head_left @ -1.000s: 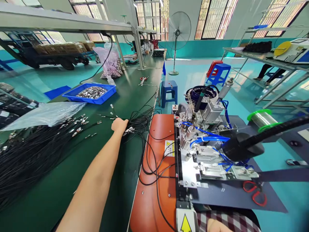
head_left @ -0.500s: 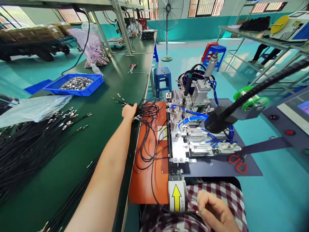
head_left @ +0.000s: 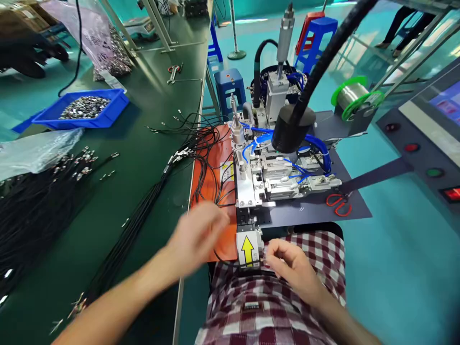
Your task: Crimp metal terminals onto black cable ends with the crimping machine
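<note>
My right hand (head_left: pixel 294 266) pinches the end of a black cable (head_left: pixel 230 263) above the checked cloth on my lap. That cable runs left, past the white block with a yellow arrow (head_left: pixel 247 250). Over the near end of the orange plate (head_left: pixel 226 247), my left hand (head_left: pixel 201 235) is smeared by motion; its fingers look curled, but I cannot tell whether they hold anything. Beyond it, loops of black cable (head_left: pixel 204 167) lie across the plate and the table edge. A long bundle of black cables (head_left: pixel 143 211) stretches over the green table to the left.
A metal machine with blue tubes (head_left: pixel 283 177) stands right of the plate, under a black flexible-necked head (head_left: pixel 293 129). Red-handled scissors (head_left: pixel 338 205) lie on its base. Left are a blue tray (head_left: pixel 108 115) of small metal parts and a dark cable pile (head_left: pixel 43 211). Buttons line a panel (head_left: pixel 424 158).
My left hand has left the cable loops at the table edge and come back toward me. My right hand still holds the cable end. The view has tilted downward.
</note>
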`<state>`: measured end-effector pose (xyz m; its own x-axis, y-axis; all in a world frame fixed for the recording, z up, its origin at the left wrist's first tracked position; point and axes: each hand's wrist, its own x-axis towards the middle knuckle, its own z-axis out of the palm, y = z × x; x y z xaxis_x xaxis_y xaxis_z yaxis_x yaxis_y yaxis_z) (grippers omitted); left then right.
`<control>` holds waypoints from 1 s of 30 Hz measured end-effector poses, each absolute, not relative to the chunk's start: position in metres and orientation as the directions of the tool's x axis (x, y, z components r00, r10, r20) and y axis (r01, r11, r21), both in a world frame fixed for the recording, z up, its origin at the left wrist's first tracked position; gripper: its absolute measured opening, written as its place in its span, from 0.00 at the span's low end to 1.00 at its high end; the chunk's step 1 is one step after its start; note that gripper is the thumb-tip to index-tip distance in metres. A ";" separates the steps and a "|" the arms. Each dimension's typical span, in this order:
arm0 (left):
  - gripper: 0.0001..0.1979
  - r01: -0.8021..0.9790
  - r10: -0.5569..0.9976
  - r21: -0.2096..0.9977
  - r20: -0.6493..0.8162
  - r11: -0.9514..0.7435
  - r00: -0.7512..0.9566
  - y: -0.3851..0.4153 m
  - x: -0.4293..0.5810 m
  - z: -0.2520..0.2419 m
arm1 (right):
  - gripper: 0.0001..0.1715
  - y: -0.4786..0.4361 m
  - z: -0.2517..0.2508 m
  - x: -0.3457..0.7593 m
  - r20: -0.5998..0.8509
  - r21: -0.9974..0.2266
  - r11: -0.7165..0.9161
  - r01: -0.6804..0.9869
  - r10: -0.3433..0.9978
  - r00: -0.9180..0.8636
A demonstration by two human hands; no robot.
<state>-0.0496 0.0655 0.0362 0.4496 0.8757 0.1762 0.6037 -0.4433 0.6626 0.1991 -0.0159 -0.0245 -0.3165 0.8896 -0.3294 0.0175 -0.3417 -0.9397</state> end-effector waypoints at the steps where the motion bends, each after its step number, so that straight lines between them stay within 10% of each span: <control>1: 0.08 0.558 0.839 0.724 0.053 -0.406 0.542 0.039 -0.034 0.034 | 0.09 -0.013 -0.026 0.196 -0.324 -0.941 -0.339 0.010 0.888 -0.327; 6: 0.09 0.436 0.828 0.900 -0.237 -0.010 0.508 -0.012 0.006 0.004 | 0.09 -0.004 -0.034 0.189 -0.280 -0.952 -0.306 -0.019 0.894 -0.350; 13: 0.09 0.628 0.881 0.659 0.117 -0.414 0.458 -0.010 0.001 -0.032 | 0.08 -0.009 -0.040 0.190 0.014 -0.938 0.090 0.334 0.974 -0.224; 17: 0.08 0.538 0.905 0.821 -0.064 -0.192 0.420 -0.007 0.007 -0.025 | 0.08 -0.010 -0.042 0.187 0.169 -0.839 0.253 0.481 0.963 -0.211; 22: 0.06 0.364 0.919 0.930 -0.189 0.054 0.347 0.002 0.014 -0.022 | 0.08 -0.005 -0.043 0.187 0.197 -0.839 0.266 0.475 0.961 -0.192; 30: 0.03 0.352 0.953 0.934 -0.052 -0.059 0.299 0.010 0.015 -0.029 | 0.09 0.004 -0.043 0.187 0.094 -0.923 0.144 0.356 0.983 -0.155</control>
